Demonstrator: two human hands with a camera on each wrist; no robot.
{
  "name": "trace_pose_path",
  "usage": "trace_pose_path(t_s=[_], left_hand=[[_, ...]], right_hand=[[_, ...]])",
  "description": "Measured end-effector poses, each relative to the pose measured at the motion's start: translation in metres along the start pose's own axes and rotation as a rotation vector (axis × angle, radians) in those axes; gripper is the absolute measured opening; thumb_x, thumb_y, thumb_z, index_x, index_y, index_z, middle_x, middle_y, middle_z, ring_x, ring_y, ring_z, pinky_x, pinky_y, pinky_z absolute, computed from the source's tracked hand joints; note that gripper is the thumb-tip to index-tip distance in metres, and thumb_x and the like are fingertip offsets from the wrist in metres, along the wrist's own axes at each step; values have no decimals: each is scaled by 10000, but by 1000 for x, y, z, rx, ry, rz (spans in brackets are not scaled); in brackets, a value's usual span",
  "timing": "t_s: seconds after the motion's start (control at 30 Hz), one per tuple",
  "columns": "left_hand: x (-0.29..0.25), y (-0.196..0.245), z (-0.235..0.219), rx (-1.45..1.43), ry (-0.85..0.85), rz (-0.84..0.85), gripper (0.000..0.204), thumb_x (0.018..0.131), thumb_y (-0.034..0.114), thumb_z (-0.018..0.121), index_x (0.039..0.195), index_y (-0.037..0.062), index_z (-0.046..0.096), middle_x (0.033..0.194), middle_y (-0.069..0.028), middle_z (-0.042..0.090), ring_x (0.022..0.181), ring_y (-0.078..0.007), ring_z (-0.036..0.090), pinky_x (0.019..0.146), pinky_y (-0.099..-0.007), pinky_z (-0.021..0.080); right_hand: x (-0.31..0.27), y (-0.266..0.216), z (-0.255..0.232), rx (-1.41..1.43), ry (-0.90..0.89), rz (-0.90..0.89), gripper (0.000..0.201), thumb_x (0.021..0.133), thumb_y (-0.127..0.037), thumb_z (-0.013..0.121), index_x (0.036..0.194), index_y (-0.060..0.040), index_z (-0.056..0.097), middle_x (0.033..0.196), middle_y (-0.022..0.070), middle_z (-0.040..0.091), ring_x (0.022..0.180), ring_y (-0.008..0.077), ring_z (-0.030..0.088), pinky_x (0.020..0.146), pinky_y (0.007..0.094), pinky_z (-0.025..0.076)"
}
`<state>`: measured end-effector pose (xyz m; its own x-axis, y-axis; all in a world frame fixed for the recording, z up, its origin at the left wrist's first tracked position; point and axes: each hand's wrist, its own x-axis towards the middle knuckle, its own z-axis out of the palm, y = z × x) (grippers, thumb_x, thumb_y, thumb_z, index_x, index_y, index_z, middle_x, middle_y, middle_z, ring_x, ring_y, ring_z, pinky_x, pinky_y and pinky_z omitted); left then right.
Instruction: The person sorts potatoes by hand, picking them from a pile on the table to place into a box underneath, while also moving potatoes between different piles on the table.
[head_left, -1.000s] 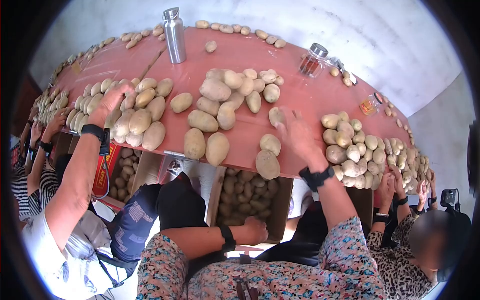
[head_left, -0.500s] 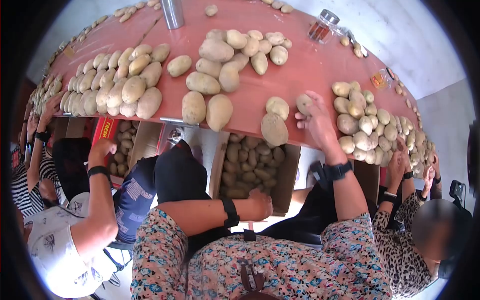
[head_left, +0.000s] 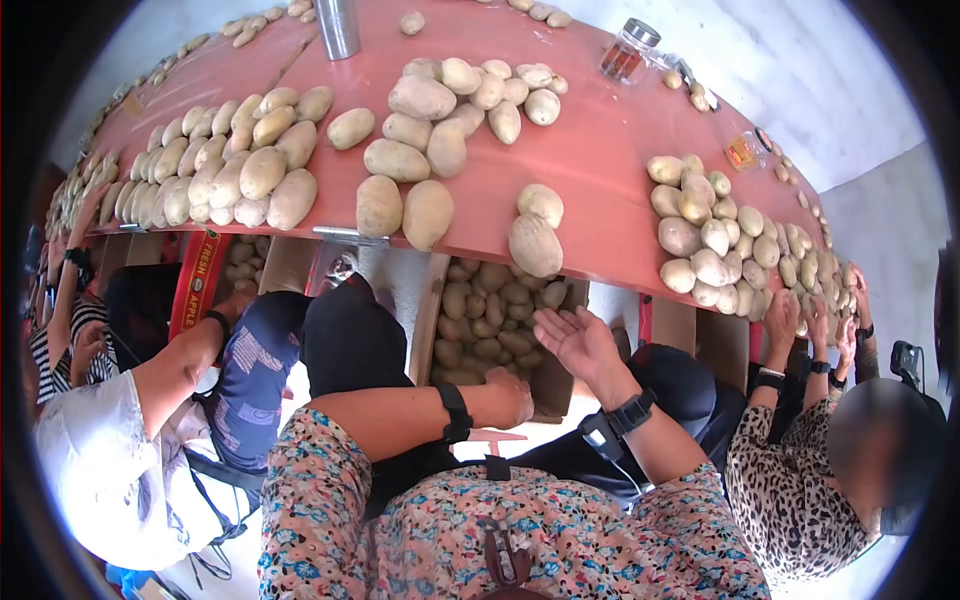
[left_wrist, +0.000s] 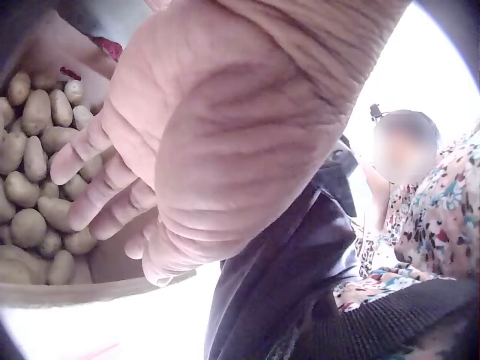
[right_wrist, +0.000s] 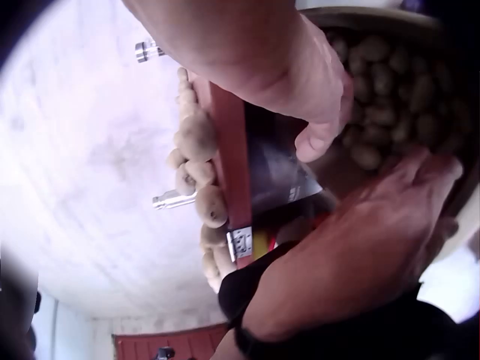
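Observation:
My right hand (head_left: 585, 345) is over the right side of a cardboard box (head_left: 556, 388), palm turned up, fingers spread and holding nothing. Just beyond its fingertips a potato (head_left: 553, 293) sits at the box's back right corner. Several more potatoes (head_left: 485, 320) fill the box. At the box's near edge is my left hand (head_left: 500, 398), back of the hand partly toward the head camera. The left wrist view shows that hand's (left_wrist: 225, 127) fingers loosely extended toward the potatoes (left_wrist: 34, 157), gripping none. Both hands appear in the right wrist view, the right (right_wrist: 285, 67) above the left (right_wrist: 360, 240).
A red table (head_left: 590, 190) carries piles of potatoes (head_left: 425, 100), and two potatoes (head_left: 536, 245) lie at its front edge. Glass jars (head_left: 630, 55) and a steel bottle (head_left: 338, 28) stand farther back. People sit at both sides, one in a leopard-print top (head_left: 790, 490).
My right hand took a potato from the table, drew back to the box and let go of it. My left hand has stayed by the box. The neighbour's arm on the left has come down.

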<state>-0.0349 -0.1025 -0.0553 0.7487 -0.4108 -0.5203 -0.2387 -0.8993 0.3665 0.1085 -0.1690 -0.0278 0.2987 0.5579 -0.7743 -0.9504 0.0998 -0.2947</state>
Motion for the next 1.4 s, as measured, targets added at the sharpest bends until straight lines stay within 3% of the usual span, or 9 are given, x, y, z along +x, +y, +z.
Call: trace_pose_path(t_s=[0.23,0.33,0.37,0.43,0.87,1.03,1.1,1.23,1.4], left_hand=[[23,2,15,-176,5,-177,289,832,170,477,1066,73,616,1136,-113,570,995,-252,592,754,-421,445],[7,5,1,-56,-35,-137,283,829,169,484,1063,94,624,1130,-106,577,1003,-249,587,785,-431,426],[7,3,-1,-63,-44,-151,283,829,169,484,1063,94,624,1130,-106,577,1003,-249,587,785,-431,426],[4,2,4,-61,-19,-130,279,818,157,501,1062,103,625,1129,-104,577,998,-240,589,794,-420,417],[20,2,13,14,-92,-82,282,811,156,519,1065,89,620,1175,-109,545,1003,-227,590,740,-439,436],[17,-5,24,71,-21,-42,207,820,172,511,972,94,627,973,-47,617,881,-216,618,710,-451,450],[17,-3,23,38,-27,-81,214,810,174,528,982,97,630,985,-42,619,890,-217,616,707,-449,453],[14,2,13,11,-125,-128,264,774,180,597,1024,109,643,1034,-23,626,926,-219,610,694,-440,465],[15,4,9,70,-157,-150,376,747,184,665,1119,145,635,1119,-2,621,988,-226,598,683,-455,471]], right_hand=[[-86,-13,108,-1208,-687,-36,266,899,-197,494,1085,-12,536,916,63,605,787,137,585,691,240,465],[-82,-31,135,-1831,-575,-903,304,854,-177,555,1132,-59,522,956,121,581,815,197,580,639,289,487],[-73,-36,135,-1821,-593,-898,304,854,-177,555,1132,-59,522,956,121,581,815,197,580,639,289,487],[-54,-39,129,-2163,-53,-1522,459,794,-218,638,1203,-89,474,1138,132,500,915,290,559,721,385,488],[-19,-37,101,-2219,-337,-1583,650,702,-83,665,1287,-89,382,1290,152,380,965,329,496,835,430,439],[-52,-4,90,-1673,-681,-1293,510,782,-45,587,1245,-10,379,1175,185,472,1040,279,522,837,371,451],[-56,19,72,-1306,-644,-442,406,862,-100,534,1220,18,382,1113,167,525,940,219,585,771,310,477],[-7,41,19,-801,-360,158,392,938,-242,424,1213,36,391,1097,148,546,900,236,607,716,299,504],[32,18,6,-461,-162,101,431,949,-262,410,1272,11,329,1234,178,461,1068,298,533,843,417,471]])
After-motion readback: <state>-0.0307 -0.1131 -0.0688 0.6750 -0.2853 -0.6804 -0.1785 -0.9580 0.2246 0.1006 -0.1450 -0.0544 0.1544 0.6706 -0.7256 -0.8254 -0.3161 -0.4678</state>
